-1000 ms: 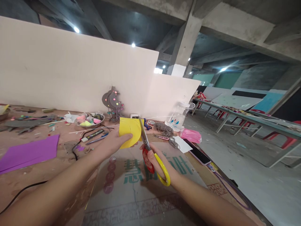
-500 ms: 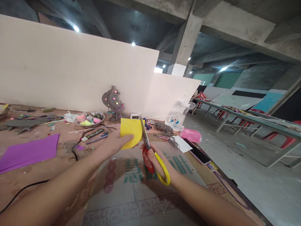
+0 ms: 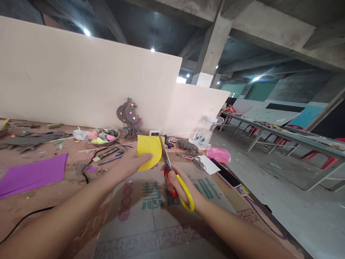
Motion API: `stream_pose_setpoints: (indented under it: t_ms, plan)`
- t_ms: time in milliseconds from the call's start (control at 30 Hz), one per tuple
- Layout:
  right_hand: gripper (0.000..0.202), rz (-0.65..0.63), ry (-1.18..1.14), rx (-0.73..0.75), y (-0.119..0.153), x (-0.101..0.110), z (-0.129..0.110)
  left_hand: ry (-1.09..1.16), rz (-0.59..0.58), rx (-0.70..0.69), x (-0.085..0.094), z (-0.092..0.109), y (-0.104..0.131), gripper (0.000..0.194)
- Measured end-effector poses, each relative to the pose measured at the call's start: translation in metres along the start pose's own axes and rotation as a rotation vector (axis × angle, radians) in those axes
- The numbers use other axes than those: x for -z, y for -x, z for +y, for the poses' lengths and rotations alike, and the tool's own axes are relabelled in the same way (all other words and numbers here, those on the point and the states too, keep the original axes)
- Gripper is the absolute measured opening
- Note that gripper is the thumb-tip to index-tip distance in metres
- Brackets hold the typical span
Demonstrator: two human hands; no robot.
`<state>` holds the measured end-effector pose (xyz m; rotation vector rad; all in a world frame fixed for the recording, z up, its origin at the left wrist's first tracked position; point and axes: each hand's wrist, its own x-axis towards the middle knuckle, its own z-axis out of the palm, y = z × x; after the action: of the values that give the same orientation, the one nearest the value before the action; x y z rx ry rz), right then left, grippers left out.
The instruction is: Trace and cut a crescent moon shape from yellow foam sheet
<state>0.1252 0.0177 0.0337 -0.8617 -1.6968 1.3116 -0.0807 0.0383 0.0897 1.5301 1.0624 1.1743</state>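
My left hand (image 3: 137, 161) pinches a yellow sheet (image 3: 149, 145) by its lower left, thumb on top. The sheet's right side is rounded, and a faint curved line runs across its upper part. My right hand (image 3: 176, 178) is closed round the handles of a pair of scissors (image 3: 189, 196), one loop yellow and one red. The scissor blades point up and away, right at the sheet's curved right edge. Both hands are above a printed cardboard sheet (image 3: 134, 230) on the table.
Left lie purple sheets (image 3: 35, 174), a metal bowl (image 3: 104, 138) of coloured pieces and a pen (image 3: 111, 158). Behind stands a grey moon-shaped craft (image 3: 128, 113) against a white board. Grey yarn (image 3: 187, 146), a clear plastic jug (image 3: 203, 135) and a phone (image 3: 225, 173) are right.
Very little differs. The scissor blades look slightly more closed at the sheet's right edge, and the handle loops have shifted a touch. Both hands keep their hold.
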Motion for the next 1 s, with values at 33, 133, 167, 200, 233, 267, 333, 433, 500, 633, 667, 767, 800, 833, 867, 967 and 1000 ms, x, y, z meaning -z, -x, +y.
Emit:
stream_pose_setpoints:
  t_ms: [33, 133, 167, 200, 233, 267, 333, 433, 500, 633, 667, 767, 800, 833, 867, 967, 1000]
  plan:
    - [0.048, -0.002, -0.005, -0.005, 0.000, 0.000, 0.000, 0.001, -0.029, 0.003, 0.001, -0.001, -0.001, 0.039]
    - [0.049, -0.006, -0.021, -0.017, 0.000, 0.000, 0.001, -0.009, -0.091, 0.016, 0.004, -0.005, -0.002, 0.040]
    - [0.049, -0.002, -0.022, -0.019, 0.000, 0.000, 0.001, -0.015, -0.099, 0.020, 0.005, -0.006, -0.003, 0.040]
    - [0.050, 0.002, -0.021, -0.020, 0.000, 0.000, 0.000, -0.021, -0.105, 0.024, 0.006, -0.006, -0.003, 0.039]
    - [0.051, 0.003, -0.022, -0.022, 0.000, -0.001, 0.000, -0.027, -0.110, 0.029, 0.007, -0.005, -0.002, 0.039]
    - [0.052, 0.003, -0.024, -0.026, 0.000, -0.001, -0.001, -0.032, -0.113, 0.034, 0.007, -0.005, -0.002, 0.038]
    - [0.052, -0.002, -0.028, -0.034, 0.000, -0.001, -0.002, -0.036, -0.121, 0.044, 0.008, -0.002, -0.002, 0.037]
    - [0.051, -0.012, -0.032, -0.039, 0.000, -0.002, -0.004, -0.027, -0.131, 0.061, 0.009, 0.000, -0.003, 0.035]
    - [0.050, -0.014, -0.030, -0.036, 0.000, -0.002, -0.005, -0.015, -0.134, 0.068, 0.011, -0.001, -0.004, 0.034]
    - [0.047, -0.005, -0.032, -0.039, 0.001, -0.004, -0.006, -0.003, -0.142, 0.076, 0.014, -0.004, -0.004, 0.030]
    - [0.047, -0.003, -0.035, -0.041, 0.001, -0.004, -0.006, -0.002, -0.144, 0.077, 0.014, -0.005, -0.005, 0.030]
    - [0.046, -0.004, -0.043, -0.052, 0.002, -0.004, -0.005, 0.005, -0.146, 0.076, 0.015, -0.006, -0.005, 0.030]
    - [0.047, -0.003, -0.045, -0.057, 0.002, -0.004, -0.005, 0.007, -0.143, 0.076, 0.014, -0.006, -0.005, 0.030]
    - [0.047, -0.004, -0.047, -0.064, 0.001, -0.004, -0.005, 0.008, -0.139, 0.076, 0.014, -0.005, -0.005, 0.031]
    - [0.047, -0.004, -0.052, -0.072, 0.001, -0.004, -0.005, 0.009, -0.136, 0.076, 0.014, -0.004, -0.005, 0.031]
    - [0.049, -0.004, -0.062, -0.089, 0.000, -0.003, -0.004, 0.006, -0.128, 0.071, 0.015, 0.000, -0.005, 0.031]
    - [0.049, -0.004, -0.063, -0.092, 0.000, -0.003, -0.004, 0.003, -0.124, 0.068, 0.015, 0.002, -0.005, 0.030]
